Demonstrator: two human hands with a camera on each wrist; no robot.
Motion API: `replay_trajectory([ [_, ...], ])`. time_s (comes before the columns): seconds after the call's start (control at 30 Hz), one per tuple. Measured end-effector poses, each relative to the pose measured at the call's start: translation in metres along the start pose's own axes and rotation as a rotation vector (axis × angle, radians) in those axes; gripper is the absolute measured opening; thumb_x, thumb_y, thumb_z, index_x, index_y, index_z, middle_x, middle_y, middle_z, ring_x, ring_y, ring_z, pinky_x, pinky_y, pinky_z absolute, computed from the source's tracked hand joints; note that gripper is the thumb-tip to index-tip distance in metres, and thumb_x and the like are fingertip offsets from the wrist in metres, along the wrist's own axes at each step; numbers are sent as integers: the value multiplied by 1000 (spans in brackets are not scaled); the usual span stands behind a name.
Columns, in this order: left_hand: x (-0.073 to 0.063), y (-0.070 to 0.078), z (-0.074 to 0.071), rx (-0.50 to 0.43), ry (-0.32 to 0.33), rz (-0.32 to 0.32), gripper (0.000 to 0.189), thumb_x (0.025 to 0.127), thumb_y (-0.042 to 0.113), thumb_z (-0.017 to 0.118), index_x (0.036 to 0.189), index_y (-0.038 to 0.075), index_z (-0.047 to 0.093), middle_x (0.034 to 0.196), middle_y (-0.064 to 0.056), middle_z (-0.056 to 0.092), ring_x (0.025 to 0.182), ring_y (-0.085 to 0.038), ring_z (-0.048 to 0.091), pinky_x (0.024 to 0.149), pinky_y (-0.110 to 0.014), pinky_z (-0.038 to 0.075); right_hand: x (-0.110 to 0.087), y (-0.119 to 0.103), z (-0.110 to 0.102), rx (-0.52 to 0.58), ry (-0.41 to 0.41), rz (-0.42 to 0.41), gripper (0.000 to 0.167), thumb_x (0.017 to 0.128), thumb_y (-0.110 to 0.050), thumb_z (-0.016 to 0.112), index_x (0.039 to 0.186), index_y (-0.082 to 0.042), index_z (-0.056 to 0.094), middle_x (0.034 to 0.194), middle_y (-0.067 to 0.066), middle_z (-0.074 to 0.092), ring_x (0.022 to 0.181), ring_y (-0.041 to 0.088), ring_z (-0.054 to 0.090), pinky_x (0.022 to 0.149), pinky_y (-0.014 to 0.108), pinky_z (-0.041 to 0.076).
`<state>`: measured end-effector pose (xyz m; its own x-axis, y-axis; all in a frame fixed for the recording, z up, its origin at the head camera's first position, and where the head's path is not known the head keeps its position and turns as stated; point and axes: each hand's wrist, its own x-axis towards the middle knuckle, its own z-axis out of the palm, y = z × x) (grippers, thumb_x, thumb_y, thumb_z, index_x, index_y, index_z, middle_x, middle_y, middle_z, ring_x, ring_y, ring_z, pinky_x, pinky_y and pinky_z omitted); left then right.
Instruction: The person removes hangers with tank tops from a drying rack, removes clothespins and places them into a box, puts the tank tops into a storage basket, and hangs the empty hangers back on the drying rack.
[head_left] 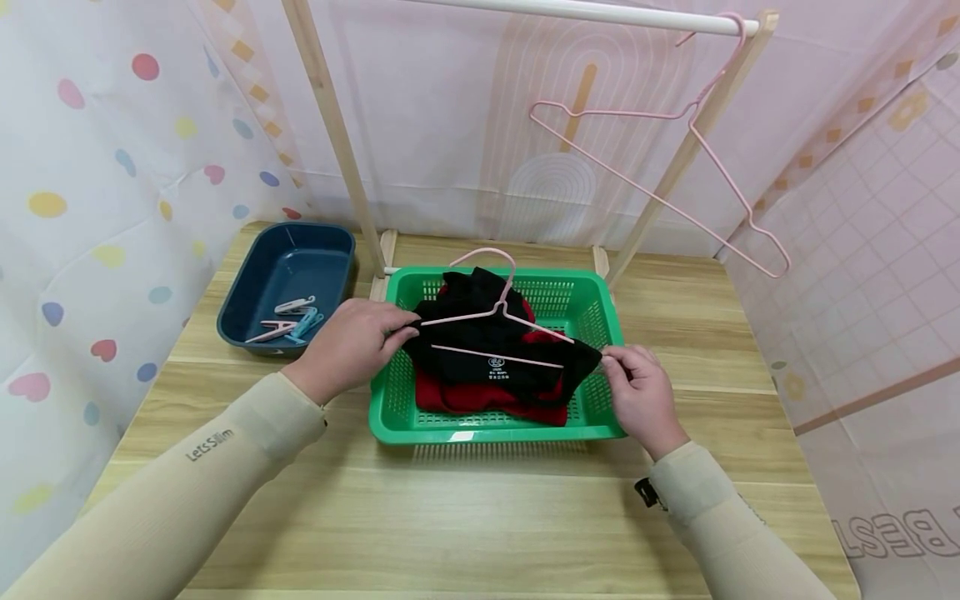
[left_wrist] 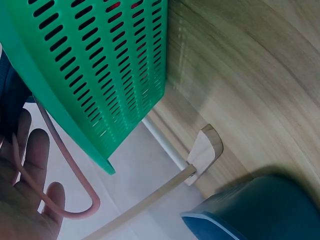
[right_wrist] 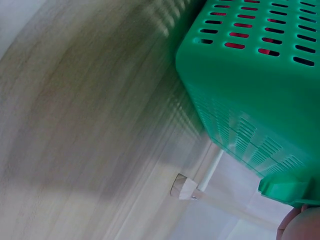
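A pink hanger (head_left: 500, 308) lies inside a black top (head_left: 465, 364) with small white print, over the green basket (head_left: 495, 435). With thumb and fingers, my left hand (head_left: 352, 343) pinches the top's left end near the hanger's end. On the other side my right hand (head_left: 643, 397) pinches the top's right corner by the basket's rim. The hanger's hook points away, and its lower bar shows across the front of the fabric. In the left wrist view, the pink hanger (left_wrist: 75, 215) curves past the fingers of the left hand (left_wrist: 30, 185).
Red cloth (head_left: 480, 400) lies in the basket beneath the black top. To the left, a dark blue tub (head_left: 251, 258) holds several clothes pegs (head_left: 300, 321). Behind stands a wooden rack (head_left: 333, 108) with a white rail (head_left: 600, 12), where another pink hanger (head_left: 645, 193) hangs.
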<state>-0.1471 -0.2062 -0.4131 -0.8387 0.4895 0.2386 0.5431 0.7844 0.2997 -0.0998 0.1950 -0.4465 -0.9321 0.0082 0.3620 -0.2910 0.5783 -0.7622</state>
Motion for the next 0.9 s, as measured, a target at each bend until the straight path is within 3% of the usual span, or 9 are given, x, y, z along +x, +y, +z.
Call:
replay_trajectory([
  [0.9,-2,-4,-6,23,-12,1,27,106,23,63,125,10,77,120,-9,79,116,-31,71,102,-55,51,1,0,-3,49,13,24,14,103,-4,65,105,1,78,94,16,70,88,2,50,77,13,42],
])
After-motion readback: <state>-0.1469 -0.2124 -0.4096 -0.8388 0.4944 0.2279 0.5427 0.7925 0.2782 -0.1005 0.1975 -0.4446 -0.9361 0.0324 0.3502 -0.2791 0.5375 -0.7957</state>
